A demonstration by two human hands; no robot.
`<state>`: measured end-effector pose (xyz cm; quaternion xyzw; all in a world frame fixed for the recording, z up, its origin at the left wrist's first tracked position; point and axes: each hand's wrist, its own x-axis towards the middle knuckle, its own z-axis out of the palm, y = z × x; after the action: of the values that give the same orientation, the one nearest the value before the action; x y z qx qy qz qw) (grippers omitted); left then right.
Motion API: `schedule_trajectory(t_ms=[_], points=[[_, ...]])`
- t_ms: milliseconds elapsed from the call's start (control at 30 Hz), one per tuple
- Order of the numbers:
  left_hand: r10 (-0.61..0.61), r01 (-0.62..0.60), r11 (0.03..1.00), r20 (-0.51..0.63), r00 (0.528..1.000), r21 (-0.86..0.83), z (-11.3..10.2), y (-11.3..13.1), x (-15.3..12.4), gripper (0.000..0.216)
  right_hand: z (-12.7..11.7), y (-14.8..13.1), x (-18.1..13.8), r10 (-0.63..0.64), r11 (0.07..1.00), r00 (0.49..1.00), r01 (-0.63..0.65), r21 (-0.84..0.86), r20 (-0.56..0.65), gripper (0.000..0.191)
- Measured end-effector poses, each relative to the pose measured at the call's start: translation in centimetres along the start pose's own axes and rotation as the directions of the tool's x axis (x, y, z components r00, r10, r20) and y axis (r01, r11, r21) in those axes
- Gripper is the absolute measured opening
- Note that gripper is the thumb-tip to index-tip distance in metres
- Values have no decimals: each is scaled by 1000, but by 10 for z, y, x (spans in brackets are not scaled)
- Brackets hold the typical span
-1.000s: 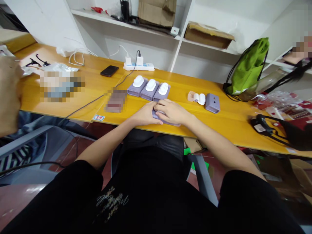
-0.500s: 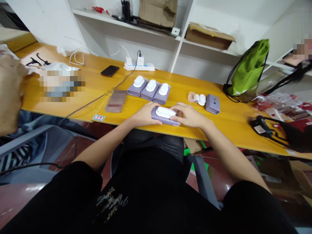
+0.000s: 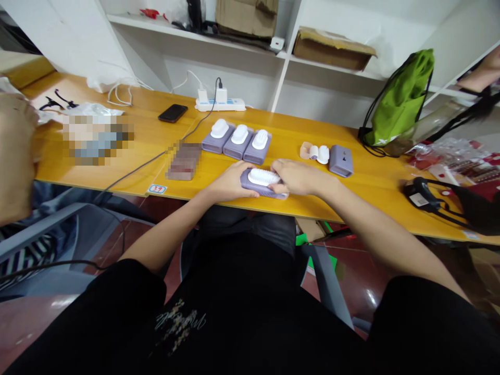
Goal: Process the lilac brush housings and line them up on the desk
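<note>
A white brush (image 3: 261, 177), bristly on top, lies on a purple box (image 3: 252, 191) at the table's near edge. My left hand (image 3: 231, 182) is closed around the box's left end, thumb along its near side. Over the right end, my right hand (image 3: 291, 176) has its fingers bent and closed on the brush's right end; its fingertips are partly hidden. Just behind stand three more purple boxes (image 3: 234, 148) in a row, each with a white oval piece (image 3: 239, 134) on top. Another purple box (image 3: 340, 160) stands to the right, beside small white pieces (image 3: 321, 153).
A black phone (image 3: 172, 112) and a white power strip (image 3: 221, 105) lie farther back. A dark cable (image 3: 152, 159) crosses the table on the left. To the right are a green drawstring bag (image 3: 402, 99) and a black strapped device (image 3: 420, 195). Another person's hand (image 3: 15, 151) is at far left.
My right hand has shifted slightly left and turned further over the brush's right end. My left hand keeps its hold on the box. The whole view has shifted a little.
</note>
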<state>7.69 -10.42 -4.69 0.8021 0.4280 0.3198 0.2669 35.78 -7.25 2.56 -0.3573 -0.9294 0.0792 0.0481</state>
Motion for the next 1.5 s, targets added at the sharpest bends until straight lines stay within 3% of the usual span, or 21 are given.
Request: schedule_trajectory(t_ms=[200,333,400,533,733,867,1067,1300,1500], points=[[-27,27,1000,4,1000,16,0,1,-3,88,-9,13,-34,7,970,999,2,245,-35,52],[10,-11,1000,18,1000,19,0,1,-5,87,15,24,-55,70,955,991,-34,294,-114,91],[22,-23,999,24,999,24,-1,1,-5,89,32,24,-55,97,955,988,-58,293,-122,101],[16,-18,999,42,999,41,-3,0,-4,87,50,21,-52,110,957,981,-62,282,-158,93],[-33,33,998,8,999,62,-9,-4,-7,81,37,33,-79,201,950,966,-152,272,-161,87],[-29,29,998,6,1000,51,-10,-7,-10,82,38,38,-92,220,923,954,-136,361,-202,90],[-2,2,999,8,1000,36,-9,-6,-14,85,36,56,-87,309,821,915,-117,559,-262,98],[-3,2,1000,20,1000,30,-10,-5,-15,83,8,95,-58,379,883,845,-207,422,-378,87],[-4,3,999,16,1000,34,-9,-6,-15,83,31,93,-68,349,921,847,-230,316,-401,77]])
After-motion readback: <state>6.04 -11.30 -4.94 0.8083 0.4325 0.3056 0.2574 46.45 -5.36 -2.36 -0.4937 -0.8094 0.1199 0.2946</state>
